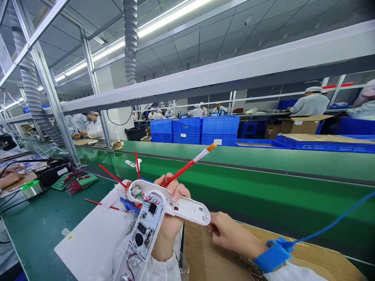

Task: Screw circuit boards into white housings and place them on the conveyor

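So the white casing [190, 209] is up in the air over the worktop [38, 226], lying open with the circuit board [146, 228] wired in but not covered, so I'd say it's partway along. Left hand [171, 230] has it gripped plus a red brush [186, 168]; right hand [227, 230] is curled at its tip, can't tell if pinching.

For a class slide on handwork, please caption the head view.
Left hand holds an opened white casing, circuit board showing, and a brush; right hand at the casing's end.
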A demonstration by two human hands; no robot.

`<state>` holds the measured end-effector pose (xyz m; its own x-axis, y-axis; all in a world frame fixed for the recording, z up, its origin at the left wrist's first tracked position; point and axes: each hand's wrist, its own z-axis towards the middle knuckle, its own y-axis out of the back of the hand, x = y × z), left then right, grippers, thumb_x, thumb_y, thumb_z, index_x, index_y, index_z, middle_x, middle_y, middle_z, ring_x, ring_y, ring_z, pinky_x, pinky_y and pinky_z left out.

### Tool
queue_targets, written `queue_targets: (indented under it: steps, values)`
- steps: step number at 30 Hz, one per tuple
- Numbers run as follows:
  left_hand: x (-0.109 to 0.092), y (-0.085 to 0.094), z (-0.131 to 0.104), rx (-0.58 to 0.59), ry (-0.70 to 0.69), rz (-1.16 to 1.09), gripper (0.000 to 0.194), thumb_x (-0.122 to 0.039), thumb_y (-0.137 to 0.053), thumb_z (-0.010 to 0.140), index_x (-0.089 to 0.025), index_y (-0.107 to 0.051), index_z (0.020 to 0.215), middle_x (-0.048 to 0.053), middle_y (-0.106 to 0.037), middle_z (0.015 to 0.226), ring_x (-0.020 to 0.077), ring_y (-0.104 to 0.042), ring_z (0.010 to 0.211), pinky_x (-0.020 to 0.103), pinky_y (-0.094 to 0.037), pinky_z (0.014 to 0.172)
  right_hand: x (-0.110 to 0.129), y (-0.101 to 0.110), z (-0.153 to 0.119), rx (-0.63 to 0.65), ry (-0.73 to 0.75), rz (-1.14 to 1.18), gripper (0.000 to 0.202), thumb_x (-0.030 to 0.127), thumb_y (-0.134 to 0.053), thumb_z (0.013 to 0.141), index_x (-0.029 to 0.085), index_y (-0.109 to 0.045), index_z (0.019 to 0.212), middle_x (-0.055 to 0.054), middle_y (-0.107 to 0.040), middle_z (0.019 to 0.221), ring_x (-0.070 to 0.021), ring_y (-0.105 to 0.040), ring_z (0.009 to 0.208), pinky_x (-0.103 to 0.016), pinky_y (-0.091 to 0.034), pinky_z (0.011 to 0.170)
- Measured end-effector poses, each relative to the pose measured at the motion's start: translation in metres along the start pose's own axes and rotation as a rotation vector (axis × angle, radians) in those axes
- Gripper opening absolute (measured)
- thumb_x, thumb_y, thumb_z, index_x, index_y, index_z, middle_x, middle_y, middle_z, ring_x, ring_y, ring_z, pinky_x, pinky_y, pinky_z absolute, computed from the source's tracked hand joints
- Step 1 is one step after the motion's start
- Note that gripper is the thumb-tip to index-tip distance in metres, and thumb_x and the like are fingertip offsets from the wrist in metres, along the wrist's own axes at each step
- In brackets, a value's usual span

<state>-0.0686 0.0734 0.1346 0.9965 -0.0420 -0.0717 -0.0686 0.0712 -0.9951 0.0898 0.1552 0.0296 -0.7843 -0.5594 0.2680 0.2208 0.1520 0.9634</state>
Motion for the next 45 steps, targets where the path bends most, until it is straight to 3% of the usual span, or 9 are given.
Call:
queue_targets:
  steps: [3, 6, 9, 13, 17, 26, 36, 42, 45]
  values:
    - [0.002, 0.001, 0.001, -0.03, -0.002, 0.014, 0.046, -0.021, -0.017, 0.089, -0.013, -0.047, 0.055, -0.005, -0.035, 0.037, 0.0042, -0.033, 0.031, 0.015, -0.038, 0.042, 0.01, 0.027, -0.012, -0.183, 0.172, 0.183, 0.017, 0.002, -0.04, 0.066, 0.016, -0.049, 0.065, -0.002, -0.055, 0.07, -0.0118, -0.051, 0.064, -0.022, -0.04, 0.06]
    - [0.007, 0.001, 0.001, -0.074, 0.025, 0.014, 0.044, -0.021, -0.017, 0.089, -0.014, -0.043, 0.054, -0.005, -0.035, 0.037, 0.0035, -0.032, 0.031, 0.013, -0.036, 0.04, 0.029, 0.055, -0.036, -0.565, 0.397, 0.497, 0.011, 0.01, -0.042, 0.076, 0.018, -0.046, 0.07, -0.003, -0.054, 0.075, -0.0119, -0.052, 0.069, -0.023, -0.044, 0.06]
    - [0.013, 0.001, 0.0, -0.123, 0.064, 0.014, 0.043, -0.022, -0.016, 0.089, -0.015, -0.04, 0.054, -0.006, -0.032, 0.035, 0.0036, -0.03, 0.03, 0.013, -0.033, 0.036, 0.05, 0.069, -0.057, -0.755, 0.579, 0.516, 0.011, 0.008, -0.043, 0.079, 0.018, -0.048, 0.078, -0.004, -0.054, 0.08, -0.0125, -0.052, 0.075, -0.025, -0.046, 0.063]
    - [0.017, -0.001, -0.002, -0.163, 0.112, 0.032, 0.04, -0.021, -0.017, 0.088, -0.015, -0.039, 0.056, -0.006, -0.031, 0.035, 0.0035, -0.03, 0.03, 0.012, -0.032, 0.035, 0.065, 0.068, -0.066, -0.722, 0.745, 0.274, 0.016, 0.003, -0.041, 0.08, 0.016, -0.049, 0.082, -0.006, -0.054, 0.081, -0.0126, -0.047, 0.077, -0.025, -0.046, 0.065]
    - [0.016, 0.0, -0.002, -0.173, 0.127, 0.066, 0.04, -0.022, -0.016, 0.088, -0.017, -0.036, 0.054, -0.006, -0.031, 0.033, 0.0039, -0.029, 0.029, 0.012, -0.032, 0.034, 0.062, 0.064, -0.064, -0.697, 0.778, 0.134, 0.019, 0.001, -0.037, 0.081, 0.014, -0.05, 0.084, -0.007, -0.055, 0.081, -0.0128, -0.045, 0.077, -0.026, -0.045, 0.066]
    - [0.013, 0.002, -0.001, -0.159, 0.145, 0.123, 0.044, -0.023, -0.015, 0.088, -0.016, -0.039, 0.052, -0.005, -0.032, 0.031, 0.0039, -0.03, 0.028, 0.013, -0.033, 0.035, 0.063, 0.069, -0.07, -0.799, 0.869, -0.138, 0.023, 0.005, -0.033, 0.085, 0.012, -0.055, 0.08, -0.007, -0.06, 0.069, -0.0167, -0.055, 0.072, -0.028, -0.048, 0.06]
    - [0.011, 0.004, 0.0, -0.119, 0.14, 0.184, 0.047, -0.023, -0.014, 0.088, -0.015, -0.042, 0.051, -0.005, -0.032, 0.031, 0.0042, -0.03, 0.027, 0.014, -0.036, 0.036, 0.056, 0.067, -0.072, -0.749, 0.926, -0.138, 0.032, 0.014, -0.028, 0.088, 0.024, -0.058, 0.09, -0.005, -0.063, 0.08, -0.0166, -0.058, 0.08, -0.03, -0.052, 0.064]
    - [0.012, 0.005, -0.003, -0.075, 0.147, 0.173, 0.049, -0.026, -0.013, 0.088, -0.014, -0.046, 0.055, -0.005, -0.032, 0.031, 0.0043, -0.029, 0.028, 0.014, -0.034, 0.036, 0.055, 0.061, -0.069, -0.789, 1.0, -0.222, 0.033, 0.008, -0.027, 0.085, 0.012, -0.053, 0.104, -0.01, -0.064, 0.089, -0.0187, -0.057, 0.08, -0.031, -0.049, 0.06]
    - [0.012, 0.006, -0.002, -0.056, 0.154, 0.181, 0.048, -0.027, -0.013, 0.088, -0.013, -0.047, 0.057, -0.004, -0.033, 0.032, 0.0046, -0.03, 0.028, 0.014, -0.034, 0.036, 0.057, 0.064, -0.069, -0.78, 0.976, -0.224, 0.034, 0.01, -0.025, 0.085, 0.015, -0.052, 0.106, -0.007, -0.066, 0.086, -0.0184, -0.058, 0.075, -0.032, -0.047, 0.059]
